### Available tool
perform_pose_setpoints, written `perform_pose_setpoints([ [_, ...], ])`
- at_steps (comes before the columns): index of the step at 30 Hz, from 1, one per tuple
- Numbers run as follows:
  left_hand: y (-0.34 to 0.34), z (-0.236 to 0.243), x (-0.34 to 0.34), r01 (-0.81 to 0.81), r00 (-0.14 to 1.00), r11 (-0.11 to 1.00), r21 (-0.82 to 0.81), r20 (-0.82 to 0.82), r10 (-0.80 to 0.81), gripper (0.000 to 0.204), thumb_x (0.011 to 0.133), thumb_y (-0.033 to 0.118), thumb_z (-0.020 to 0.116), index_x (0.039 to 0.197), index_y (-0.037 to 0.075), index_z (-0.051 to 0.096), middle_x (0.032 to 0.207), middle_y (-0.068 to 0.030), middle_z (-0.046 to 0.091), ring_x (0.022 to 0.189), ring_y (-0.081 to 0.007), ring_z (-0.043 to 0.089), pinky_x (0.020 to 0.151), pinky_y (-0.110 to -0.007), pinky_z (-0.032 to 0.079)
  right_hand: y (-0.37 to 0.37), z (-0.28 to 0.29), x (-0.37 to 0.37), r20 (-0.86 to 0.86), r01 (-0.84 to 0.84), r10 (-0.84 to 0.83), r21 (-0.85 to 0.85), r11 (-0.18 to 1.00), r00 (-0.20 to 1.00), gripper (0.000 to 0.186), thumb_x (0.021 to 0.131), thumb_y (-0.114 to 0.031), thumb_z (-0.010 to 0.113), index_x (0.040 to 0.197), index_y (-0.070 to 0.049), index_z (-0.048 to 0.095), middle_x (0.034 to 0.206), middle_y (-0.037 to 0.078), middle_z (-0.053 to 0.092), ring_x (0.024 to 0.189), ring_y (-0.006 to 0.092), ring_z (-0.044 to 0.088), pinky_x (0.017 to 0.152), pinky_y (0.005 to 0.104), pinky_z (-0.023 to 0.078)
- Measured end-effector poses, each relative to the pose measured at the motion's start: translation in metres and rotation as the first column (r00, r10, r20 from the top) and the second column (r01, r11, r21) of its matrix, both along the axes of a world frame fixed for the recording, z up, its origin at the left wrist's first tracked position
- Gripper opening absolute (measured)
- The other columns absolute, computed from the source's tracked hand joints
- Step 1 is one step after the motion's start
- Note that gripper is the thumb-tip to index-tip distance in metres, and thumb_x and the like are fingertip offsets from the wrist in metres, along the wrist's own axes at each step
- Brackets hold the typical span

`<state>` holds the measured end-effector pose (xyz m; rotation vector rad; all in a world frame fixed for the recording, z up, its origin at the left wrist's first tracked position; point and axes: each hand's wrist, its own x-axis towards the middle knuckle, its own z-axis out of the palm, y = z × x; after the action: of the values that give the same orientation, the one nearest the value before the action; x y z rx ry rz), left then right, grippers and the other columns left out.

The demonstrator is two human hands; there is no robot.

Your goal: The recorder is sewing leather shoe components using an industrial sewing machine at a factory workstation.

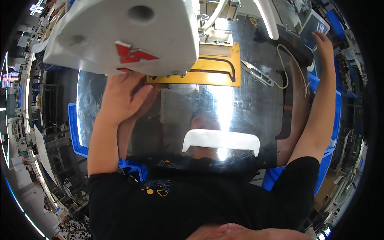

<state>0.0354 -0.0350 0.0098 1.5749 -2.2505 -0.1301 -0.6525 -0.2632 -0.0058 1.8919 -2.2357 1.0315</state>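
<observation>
My left hand (124, 96) is at the left end of a yellow template plate (237, 66) with a dark curved slot. Its thumb points toward the plate's near corner; its fingers pass behind the sewing machine head (132, 36), so their grip is hidden. My right hand (325, 45) is raised at the far right, fingers extended beside a white-framed control panel (316, 25), with nothing seen in it. A white strip with bent-down ends (221, 140) lies on the shiny metal table (180, 116), close to my body.
Thread snips (258, 74) and a loop of pale cord (285, 60) lie right of the plate. Blue bins (73, 128) stand below the table's sides. A white curved bar (266, 18) hangs above the far side. Shelving and benches fill the surroundings.
</observation>
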Motion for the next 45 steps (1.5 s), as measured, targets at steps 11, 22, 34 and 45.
perform_pose_setpoints([
  [11, -0.002, -0.010, -0.010, 0.338, 0.933, 0.939, -0.057, 0.150, -0.327, 0.059, 0.091, 0.043, 0.077, 0.140, 0.013, 0.067, 0.138, -0.0120, 0.065, 0.139, -0.0354, 0.053, 0.121, -0.052, 0.037, 0.181, 0.066, 0.251, -0.211, -0.695, 0.710, 0.150, 0.703, 0.672, 0.018, 0.088, -0.012, 0.073, 0.099, 0.002, 0.076, 0.104, 0.018, 0.073, 0.099, 0.0380, 0.069, 0.089, 0.0439, 0.055],
  [22, 0.006, -0.006, -0.011, 0.342, 0.930, 0.940, 0.017, 0.141, -0.341, 0.065, 0.091, 0.045, 0.076, 0.145, 0.012, 0.063, 0.146, -0.0143, 0.061, 0.143, -0.0373, 0.050, 0.124, -0.053, 0.033, 0.182, 0.047, 0.243, 0.022, -0.520, 0.606, 0.540, 0.662, 0.795, 0.025, 0.090, -0.024, 0.080, 0.090, 0.001, 0.075, 0.088, 0.019, 0.073, 0.088, 0.0387, 0.072, 0.077, 0.0461, 0.056],
  [34, 0.000, -0.011, -0.017, 0.308, 0.936, 0.950, 0.049, 0.161, -0.312, 0.068, 0.089, 0.040, 0.078, 0.148, 0.011, 0.061, 0.147, -0.0154, 0.060, 0.141, -0.0418, 0.049, 0.123, -0.054, 0.032, 0.215, 0.049, 0.258, 0.163, -0.473, 0.471, 0.569, 0.673, 0.867, 0.030, 0.084, -0.018, 0.084, 0.102, 0.001, 0.070, 0.091, 0.016, 0.072, 0.091, 0.0383, 0.071, 0.079, 0.0456, 0.054],
  [45, 0.003, -0.013, -0.013, 0.289, 0.938, 0.955, 0.064, 0.179, -0.295, 0.069, 0.090, 0.036, 0.077, 0.151, 0.010, 0.059, 0.156, -0.0143, 0.057, 0.145, -0.0428, 0.046, 0.124, -0.054, 0.032, 0.324, 0.107, 0.193, 0.636, -0.725, 0.544, 0.034, 0.688, 0.547, 0.016, 0.100, -0.015, 0.071, 0.100, -0.002, 0.063, 0.081, 0.008, 0.063, 0.072, 0.0153, 0.065, 0.063, 0.0314, 0.049],
])
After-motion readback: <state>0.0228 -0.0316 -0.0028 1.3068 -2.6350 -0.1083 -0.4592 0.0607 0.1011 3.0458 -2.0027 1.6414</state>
